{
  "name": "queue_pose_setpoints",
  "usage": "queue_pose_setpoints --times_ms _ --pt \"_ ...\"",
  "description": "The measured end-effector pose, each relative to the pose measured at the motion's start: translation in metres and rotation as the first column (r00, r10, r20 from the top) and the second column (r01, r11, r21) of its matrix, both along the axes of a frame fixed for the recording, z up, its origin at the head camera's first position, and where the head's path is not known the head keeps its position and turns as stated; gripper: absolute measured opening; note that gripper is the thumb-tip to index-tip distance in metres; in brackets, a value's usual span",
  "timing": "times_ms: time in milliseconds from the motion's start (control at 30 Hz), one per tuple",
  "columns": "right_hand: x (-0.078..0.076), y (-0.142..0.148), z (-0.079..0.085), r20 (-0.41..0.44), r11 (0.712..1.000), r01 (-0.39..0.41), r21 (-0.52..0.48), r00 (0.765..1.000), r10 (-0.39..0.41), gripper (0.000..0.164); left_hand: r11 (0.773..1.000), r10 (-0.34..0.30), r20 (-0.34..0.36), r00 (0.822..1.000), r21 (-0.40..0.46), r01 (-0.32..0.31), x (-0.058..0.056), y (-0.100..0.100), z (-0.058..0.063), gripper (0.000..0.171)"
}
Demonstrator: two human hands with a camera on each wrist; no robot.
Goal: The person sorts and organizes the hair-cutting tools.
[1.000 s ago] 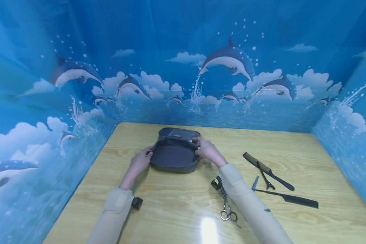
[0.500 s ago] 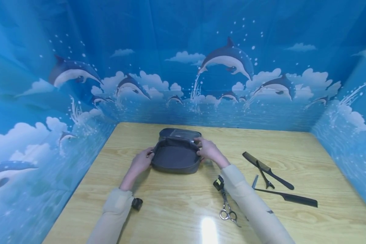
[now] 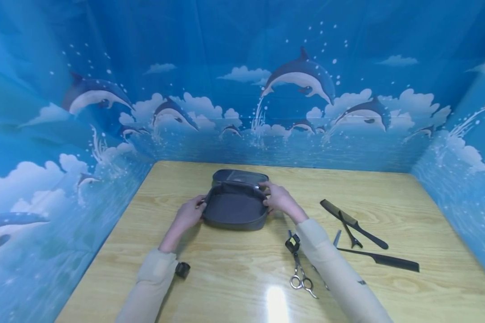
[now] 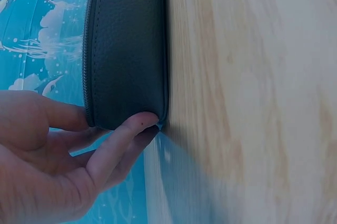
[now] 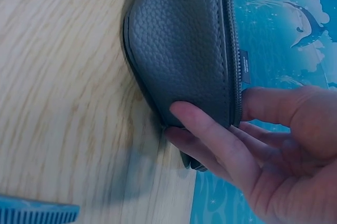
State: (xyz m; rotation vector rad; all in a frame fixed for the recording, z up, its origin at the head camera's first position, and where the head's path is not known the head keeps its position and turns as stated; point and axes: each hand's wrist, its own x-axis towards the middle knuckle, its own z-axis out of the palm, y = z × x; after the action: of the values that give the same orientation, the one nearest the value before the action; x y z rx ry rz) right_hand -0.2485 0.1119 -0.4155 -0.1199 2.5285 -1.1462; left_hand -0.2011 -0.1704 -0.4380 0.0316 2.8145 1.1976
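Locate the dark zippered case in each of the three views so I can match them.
Head: dark case, open, just below picture centre, between the left hand and right hand.
Left wrist: upper part, left of centre, cut off by the top edge.
Right wrist: upper centre, also cut off at top.
Shared landmark: the wood-grain table.

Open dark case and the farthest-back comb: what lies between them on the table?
In the head view, the right hand is between case and comb, holding the case's edge; past it, the tabletop is bare up to the comb.
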Motion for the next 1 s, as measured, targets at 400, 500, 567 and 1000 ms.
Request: queue_pose_setpoints --times_ms 400,500,567,1000 --pt "0.001 0.004 0.0 0.009 1.0 -0.012 -0.024 1.0 0.012 0.071 1.0 -0.013 -0.008 1.0 -0.008 0.013 0.004 0.002 0.001 0.04" --pt "0.002 0.006 0.0 0.007 0.999 -0.017 -0.036 1.0 0.018 0.071 1.0 -0.012 0.0 1.0 0.005 0.012 0.004 0.003 0.002 0.04" --pt "0.003 0.008 -0.001 0.006 0.999 -0.015 -0.04 1.0 0.015 0.071 1.0 -0.015 0.006 1.0 0.013 0.015 0.005 0.005 0.003 0.041" --pt "0.005 0.015 -0.002 0.017 0.999 -0.02 -0.033 1.0 0.02 0.069 0.999 -0.034 0.021 0.999 0.036 0.033 0.006 0.009 0.002 0.041"
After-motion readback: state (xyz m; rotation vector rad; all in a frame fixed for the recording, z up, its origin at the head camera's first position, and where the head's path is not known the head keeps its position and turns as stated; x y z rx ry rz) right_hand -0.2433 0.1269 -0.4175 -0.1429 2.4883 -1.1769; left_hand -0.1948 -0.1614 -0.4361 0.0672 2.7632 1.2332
